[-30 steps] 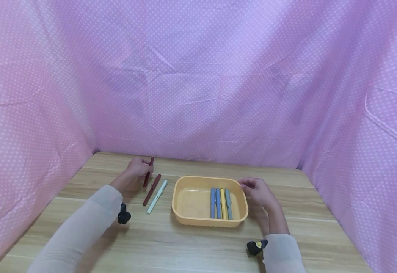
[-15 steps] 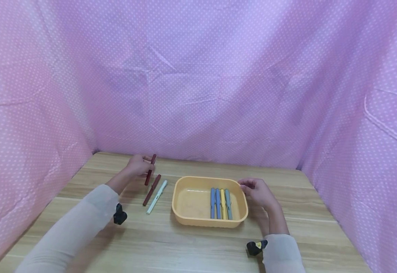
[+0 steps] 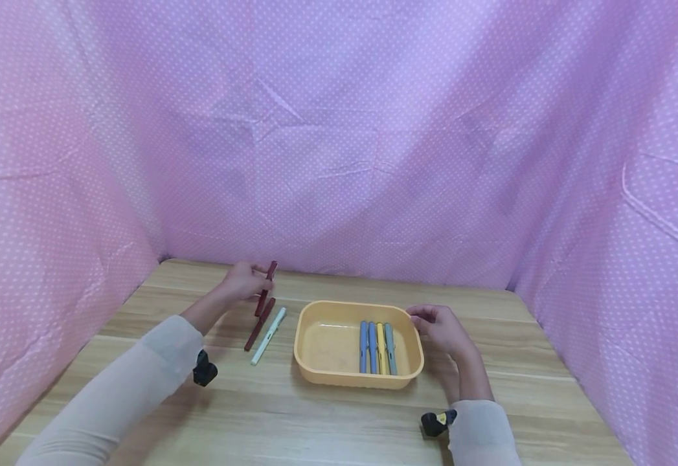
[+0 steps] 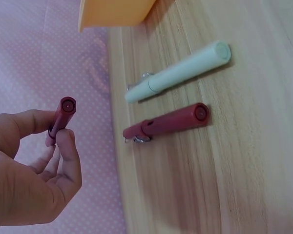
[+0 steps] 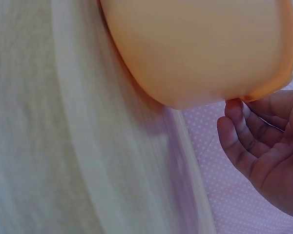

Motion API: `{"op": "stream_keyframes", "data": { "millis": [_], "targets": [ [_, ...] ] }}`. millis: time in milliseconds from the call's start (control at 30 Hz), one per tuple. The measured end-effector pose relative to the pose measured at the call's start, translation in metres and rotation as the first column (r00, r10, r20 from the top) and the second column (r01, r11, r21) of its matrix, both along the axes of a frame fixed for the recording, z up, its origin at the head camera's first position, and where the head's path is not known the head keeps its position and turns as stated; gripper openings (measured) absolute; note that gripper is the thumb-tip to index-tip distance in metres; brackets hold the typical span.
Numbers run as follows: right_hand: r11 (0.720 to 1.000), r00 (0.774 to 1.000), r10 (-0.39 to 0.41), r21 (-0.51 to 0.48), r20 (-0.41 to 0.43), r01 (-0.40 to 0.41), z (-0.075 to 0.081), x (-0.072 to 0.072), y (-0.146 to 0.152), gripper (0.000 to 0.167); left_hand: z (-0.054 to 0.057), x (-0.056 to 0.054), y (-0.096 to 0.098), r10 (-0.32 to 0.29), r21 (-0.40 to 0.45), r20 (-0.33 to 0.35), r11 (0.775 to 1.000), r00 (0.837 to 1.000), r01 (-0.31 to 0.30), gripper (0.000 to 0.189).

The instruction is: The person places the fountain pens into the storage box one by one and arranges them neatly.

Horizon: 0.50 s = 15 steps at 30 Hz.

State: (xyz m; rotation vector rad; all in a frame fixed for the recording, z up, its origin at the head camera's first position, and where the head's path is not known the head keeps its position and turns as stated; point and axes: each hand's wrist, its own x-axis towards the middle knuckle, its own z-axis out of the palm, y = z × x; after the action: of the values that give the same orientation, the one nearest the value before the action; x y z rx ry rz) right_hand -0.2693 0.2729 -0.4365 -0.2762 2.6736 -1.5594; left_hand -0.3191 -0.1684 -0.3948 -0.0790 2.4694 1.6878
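Observation:
My left hand (image 3: 247, 282) pinches a dark red pen (image 4: 63, 117) between thumb and fingers, raised above the table. In the left wrist view the pen's round end faces the camera. A second dark red pen (image 3: 259, 325) lies on the table just below it, and a pale mint pen (image 3: 269, 336) lies beside that one. My right hand (image 3: 442, 330) holds the far right corner of a yellow plastic box (image 3: 327, 377), its fingertips at the rim. In the box's right half, two blue pens (image 3: 368, 347), a yellow pen (image 3: 381, 349) and a grey-green pen (image 3: 390, 349) lie side by side.
The wooden table (image 3: 292, 427) runs back to a pink dotted cloth (image 3: 339, 194), which hangs at the rear and both sides. Black wrist cameras (image 3: 204, 369) stick out from both sleeves near the tabletop.
My left hand has lifted the dark red pen and carried it a little to the right, toward the other red pen. My right hand and the box have stayed put.

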Motion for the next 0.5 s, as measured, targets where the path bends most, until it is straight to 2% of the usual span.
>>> {"op": "stream_keyframes", "data": {
  "millis": [500],
  "targets": [
    [1.0, 1.0, -0.007, 0.0, -0.002, 0.007, -0.001, -0.002, 0.0, 0.021, 0.006, 0.005, 0.024, -0.047, 0.026, 0.008, 0.999, 0.999, 0.047, 0.052]
  ]
}}
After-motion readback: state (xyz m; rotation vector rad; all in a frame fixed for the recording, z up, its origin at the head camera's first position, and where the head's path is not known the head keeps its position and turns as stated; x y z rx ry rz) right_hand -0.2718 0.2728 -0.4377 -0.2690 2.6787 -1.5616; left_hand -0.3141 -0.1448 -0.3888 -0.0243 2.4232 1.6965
